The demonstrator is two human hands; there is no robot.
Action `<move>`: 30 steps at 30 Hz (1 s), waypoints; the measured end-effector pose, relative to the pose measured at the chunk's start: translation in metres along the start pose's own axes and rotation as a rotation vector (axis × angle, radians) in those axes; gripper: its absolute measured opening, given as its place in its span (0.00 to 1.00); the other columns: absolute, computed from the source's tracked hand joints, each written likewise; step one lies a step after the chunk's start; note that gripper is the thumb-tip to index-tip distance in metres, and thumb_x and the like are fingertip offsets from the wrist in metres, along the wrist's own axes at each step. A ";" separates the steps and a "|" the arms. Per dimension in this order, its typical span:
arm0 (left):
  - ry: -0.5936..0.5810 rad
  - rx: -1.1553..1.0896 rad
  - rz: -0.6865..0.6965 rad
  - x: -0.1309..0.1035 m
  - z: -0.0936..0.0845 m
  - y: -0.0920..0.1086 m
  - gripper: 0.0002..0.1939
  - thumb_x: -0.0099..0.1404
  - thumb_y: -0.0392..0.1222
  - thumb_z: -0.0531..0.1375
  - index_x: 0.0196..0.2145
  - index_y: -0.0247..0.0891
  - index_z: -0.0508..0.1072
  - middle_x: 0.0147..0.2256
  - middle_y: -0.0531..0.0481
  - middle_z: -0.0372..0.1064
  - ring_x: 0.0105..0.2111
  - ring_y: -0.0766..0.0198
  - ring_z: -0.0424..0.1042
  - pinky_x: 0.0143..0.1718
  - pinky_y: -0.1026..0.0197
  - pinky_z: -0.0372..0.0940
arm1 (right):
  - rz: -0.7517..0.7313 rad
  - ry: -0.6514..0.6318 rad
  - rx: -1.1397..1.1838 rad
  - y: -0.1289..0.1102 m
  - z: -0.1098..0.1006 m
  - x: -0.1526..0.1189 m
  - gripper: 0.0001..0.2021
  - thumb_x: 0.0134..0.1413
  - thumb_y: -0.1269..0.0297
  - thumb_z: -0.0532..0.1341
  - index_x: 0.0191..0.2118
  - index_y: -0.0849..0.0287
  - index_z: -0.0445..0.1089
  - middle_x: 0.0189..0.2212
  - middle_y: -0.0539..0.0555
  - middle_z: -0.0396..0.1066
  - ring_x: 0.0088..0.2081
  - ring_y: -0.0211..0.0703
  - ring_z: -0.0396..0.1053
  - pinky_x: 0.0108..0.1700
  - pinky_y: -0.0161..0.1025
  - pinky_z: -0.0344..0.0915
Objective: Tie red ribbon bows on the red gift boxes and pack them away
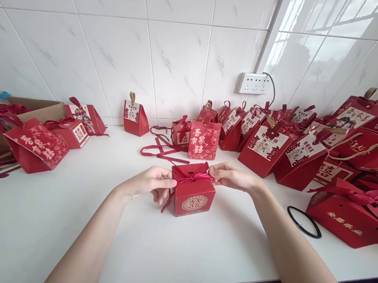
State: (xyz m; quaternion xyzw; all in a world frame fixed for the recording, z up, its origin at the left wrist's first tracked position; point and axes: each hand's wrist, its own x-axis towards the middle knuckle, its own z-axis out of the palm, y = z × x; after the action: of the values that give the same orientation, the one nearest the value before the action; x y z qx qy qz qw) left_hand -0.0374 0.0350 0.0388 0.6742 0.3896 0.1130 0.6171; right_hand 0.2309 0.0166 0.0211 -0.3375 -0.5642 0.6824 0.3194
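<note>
Clock face centred on the small red cardboard box with gold round emblem (pixel 197 203), mid-desk, between both hands. Left hand (pixel 152 181): fingers curled at the box's left side by the red satin ribbon bow (pixel 192 177); can't tell from here if it's pinching. Right hand (pixel 232 174): fingertips closed on the bow's right end.

Edges: desk front edge slants from 6 up to 4 o'clock. Widest bare stretch of white desk (pixel 53 225) runs 7 to 9; a narrower strip passes under the right forearm at 4. Tight at 12: upright red patterned box (pixel 204 140) just behind, loose red ribbon (pixel 158 151) at 11. Black oval ring (pixel 300 223) at 3, near a larger red box with gold characters (pixel 344 223). Crowded red gift boxes fill 1 to 3; tipped red floral-print box (pixel 41 147) at 9-10.

Surface glossy white. White marbled wall tiles (pixel 174 53) behind, white power strip (pixel 253 84) at 1, window glare on the tiles at 1-2.
</note>
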 end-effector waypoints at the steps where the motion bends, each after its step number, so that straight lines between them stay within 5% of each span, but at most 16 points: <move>1: -0.011 -0.013 0.005 0.001 -0.001 -0.002 0.18 0.53 0.52 0.63 0.24 0.37 0.62 0.18 0.55 0.65 0.16 0.70 0.65 0.20 0.67 0.56 | 0.003 -0.005 0.021 0.001 -0.001 0.000 0.13 0.44 0.59 0.66 0.23 0.63 0.65 0.26 0.48 0.63 0.31 0.34 0.62 0.42 0.37 0.60; 16: -0.054 -0.178 0.090 0.017 -0.005 -0.020 0.23 0.47 0.54 0.66 0.23 0.36 0.59 0.14 0.57 0.61 0.14 0.71 0.62 0.16 0.70 0.52 | -0.046 -0.140 0.148 0.024 -0.017 0.009 0.09 0.49 0.63 0.64 0.27 0.64 0.68 0.24 0.49 0.66 0.27 0.32 0.63 0.34 0.33 0.61; 30: -0.008 -0.439 0.231 0.033 0.004 -0.045 0.28 0.42 0.52 0.69 0.19 0.38 0.52 0.09 0.61 0.53 0.10 0.75 0.52 0.13 0.71 0.52 | -0.191 -0.053 0.279 0.050 -0.015 0.020 0.11 0.43 0.65 0.68 0.22 0.62 0.65 0.21 0.46 0.65 0.25 0.30 0.63 0.33 0.30 0.61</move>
State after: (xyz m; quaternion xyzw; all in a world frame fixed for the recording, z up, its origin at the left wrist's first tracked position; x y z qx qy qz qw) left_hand -0.0302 0.0505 -0.0147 0.5646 0.2736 0.2618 0.7334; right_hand 0.2287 0.0336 -0.0320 -0.2165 -0.5019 0.7293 0.4114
